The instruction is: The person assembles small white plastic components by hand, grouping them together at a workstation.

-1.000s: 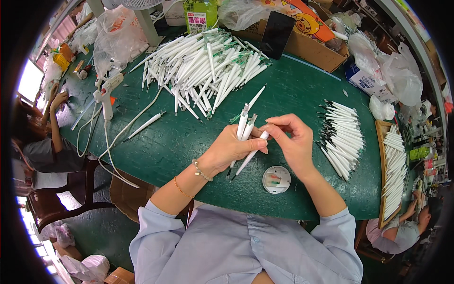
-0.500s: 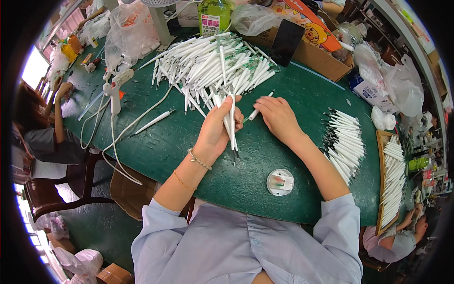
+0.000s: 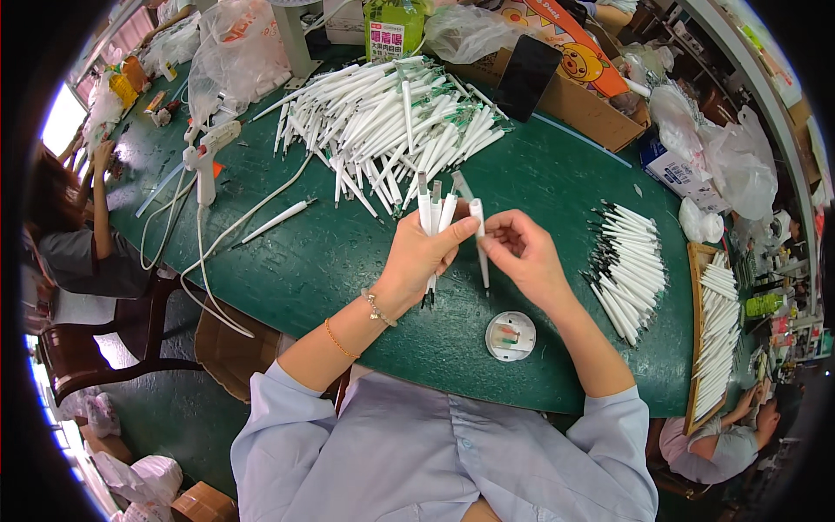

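Observation:
My left hand (image 3: pixel 416 261) is closed around several white pen-shaped sticks (image 3: pixel 425 209), their dark tips pointing down and greyish ends up. Close beside it, my right hand (image 3: pixel 532 261) pinches a single white stick (image 3: pixel 484 265), also tip down. My left thumb reaches across to that stick's upper part. Beyond my hands lies a large heap of similar sticks (image 3: pixel 365 117), with bits of green among them. A neater row of sticks (image 3: pixel 633 270) lies to the right, dark tips leftward. Near me sits a round white holder (image 3: pixel 511 337) with small coloured pieces in it.
At left stand a white glue gun (image 3: pixel 207 161) with its cable and one loose stick (image 3: pixel 277 222). A wooden tray (image 3: pixel 696 348) of sticks is far right. Behind are a dark phone (image 3: pixel 527 78), a cardboard box (image 3: pixel 591 113) and plastic bags (image 3: pixel 239 61). Other people sit at both sides.
My right hand has lifted its stick from the table and turned it upright beside the left hand's bundle. The left hand's sticks have spread apart at their upper ends.

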Motion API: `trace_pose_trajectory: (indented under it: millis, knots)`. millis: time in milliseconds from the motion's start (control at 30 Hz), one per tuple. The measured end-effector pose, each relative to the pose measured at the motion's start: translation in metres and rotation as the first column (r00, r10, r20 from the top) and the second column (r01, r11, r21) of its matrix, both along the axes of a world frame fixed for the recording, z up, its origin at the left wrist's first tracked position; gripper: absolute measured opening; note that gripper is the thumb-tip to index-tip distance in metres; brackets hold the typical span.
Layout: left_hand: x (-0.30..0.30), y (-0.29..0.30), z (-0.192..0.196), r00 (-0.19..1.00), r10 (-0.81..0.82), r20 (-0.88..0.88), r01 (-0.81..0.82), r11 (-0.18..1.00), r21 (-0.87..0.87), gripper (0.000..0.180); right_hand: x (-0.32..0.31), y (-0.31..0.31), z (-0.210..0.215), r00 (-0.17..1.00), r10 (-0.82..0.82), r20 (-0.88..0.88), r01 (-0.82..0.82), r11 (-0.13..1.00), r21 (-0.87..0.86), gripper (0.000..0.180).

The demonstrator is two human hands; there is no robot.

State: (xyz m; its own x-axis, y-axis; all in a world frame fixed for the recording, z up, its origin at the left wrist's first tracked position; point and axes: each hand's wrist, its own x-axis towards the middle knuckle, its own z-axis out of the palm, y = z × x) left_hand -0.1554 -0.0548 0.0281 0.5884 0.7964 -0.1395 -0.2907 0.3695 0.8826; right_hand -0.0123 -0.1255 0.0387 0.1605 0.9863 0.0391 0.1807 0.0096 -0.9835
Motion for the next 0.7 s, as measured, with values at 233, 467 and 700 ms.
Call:
trace_pose_trajectory:
  millis: [233,467,700]
  knots:
    - [-0.003,0.0,0.007,0.996,-0.087,0.005,0.087,0.996,0.009,0.021,0.004,0.011,0.017,0.971,-0.101,-0.217,0.132,0.982,0.135,0.03]
    - [-0.001,-0.005,0.005,0.981,-0.192,-0.009,0.191,0.981,-0.037,0.023,0.0,0.012,0.021,0.991,-0.078,-0.113,0.099,0.976,0.195,0.03]
    - [-0.005,-0.002,0.004,0.936,-0.347,0.052,0.351,0.929,-0.115,0.025,-0.001,0.008,0.025,0.958,-0.066,-0.279,0.089,0.994,0.071,0.026]
